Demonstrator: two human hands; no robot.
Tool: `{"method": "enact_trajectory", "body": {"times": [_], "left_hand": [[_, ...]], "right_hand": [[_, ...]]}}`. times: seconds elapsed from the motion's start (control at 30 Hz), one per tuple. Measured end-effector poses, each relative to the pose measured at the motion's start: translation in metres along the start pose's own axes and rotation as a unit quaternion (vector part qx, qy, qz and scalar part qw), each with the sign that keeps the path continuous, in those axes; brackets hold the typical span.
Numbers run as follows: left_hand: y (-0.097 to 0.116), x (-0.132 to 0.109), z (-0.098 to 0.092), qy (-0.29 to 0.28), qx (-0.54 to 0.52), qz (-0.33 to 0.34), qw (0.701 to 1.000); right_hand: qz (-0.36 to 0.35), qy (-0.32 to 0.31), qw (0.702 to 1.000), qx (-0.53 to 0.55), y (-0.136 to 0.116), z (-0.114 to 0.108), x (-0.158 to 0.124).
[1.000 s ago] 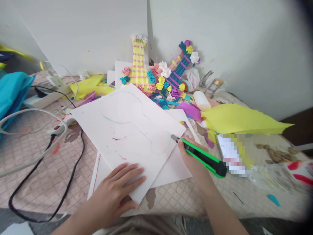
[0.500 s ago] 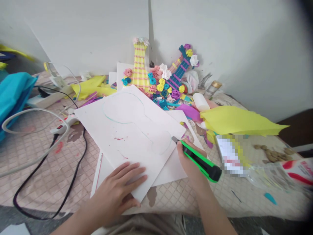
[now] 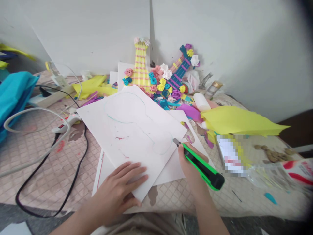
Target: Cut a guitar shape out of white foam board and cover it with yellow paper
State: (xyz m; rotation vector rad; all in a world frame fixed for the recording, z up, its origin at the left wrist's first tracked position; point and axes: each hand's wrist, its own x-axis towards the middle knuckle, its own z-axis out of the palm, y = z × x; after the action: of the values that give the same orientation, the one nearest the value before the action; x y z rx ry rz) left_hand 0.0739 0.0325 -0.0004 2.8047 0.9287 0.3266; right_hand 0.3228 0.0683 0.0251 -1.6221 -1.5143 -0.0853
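My right hand (image 3: 193,163) is closed round a green and black utility knife (image 3: 201,164). Its blade tip is at the drawn outline near the right edge of a white sheet (image 3: 127,137); whether it cuts in, I cannot tell. A faint greenish outline, rounded at both ends with a narrower middle, runs across this sheet, along with a few small red marks. With fingers spread, my left hand (image 3: 122,186) lies flat on the sheet's near corner. Beneath it is a second white sheet (image 3: 168,171), partly covered.
Behind the sheets stand yellow (image 3: 141,68) and blue (image 3: 179,73) guitar-shaped crafts with paper flowers. Power strips and a black cable (image 3: 73,182) lie left. On the right are yellow crepe paper (image 3: 242,120), a blurred-out packet (image 3: 230,156) and a clear plastic bag (image 3: 269,174).
The knife's handle end has swung slightly down and right, while its blade stays near the same part of the outline. My left hand keeps its place on the sheet.
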Motion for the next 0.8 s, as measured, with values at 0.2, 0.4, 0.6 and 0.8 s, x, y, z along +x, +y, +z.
{"method": "enact_trajectory", "body": {"times": [0.2, 0.4, 0.6, 0.8], "left_hand": [[0.000, 0.000, 0.000, 0.008, -0.008, -0.003, 1.000], [0.017, 0.008, 0.001, 0.030, 0.013, 0.000, 0.999], [0.050, 0.046, 0.018, 0.086, -0.023, -0.008, 0.996], [0.075, 0.071, 0.041, 0.140, -0.056, -0.044, 0.988]], "right_hand": [[0.007, -0.009, 1.000, -0.021, -0.005, -0.003, -0.002], [0.062, 0.007, 0.997, -0.042, 0.016, -0.002, 0.005], [0.084, -0.061, 0.994, -0.028, 0.046, -0.010, 0.030], [0.028, -0.064, 0.996, -0.056, 0.054, -0.007, 0.039]]}}
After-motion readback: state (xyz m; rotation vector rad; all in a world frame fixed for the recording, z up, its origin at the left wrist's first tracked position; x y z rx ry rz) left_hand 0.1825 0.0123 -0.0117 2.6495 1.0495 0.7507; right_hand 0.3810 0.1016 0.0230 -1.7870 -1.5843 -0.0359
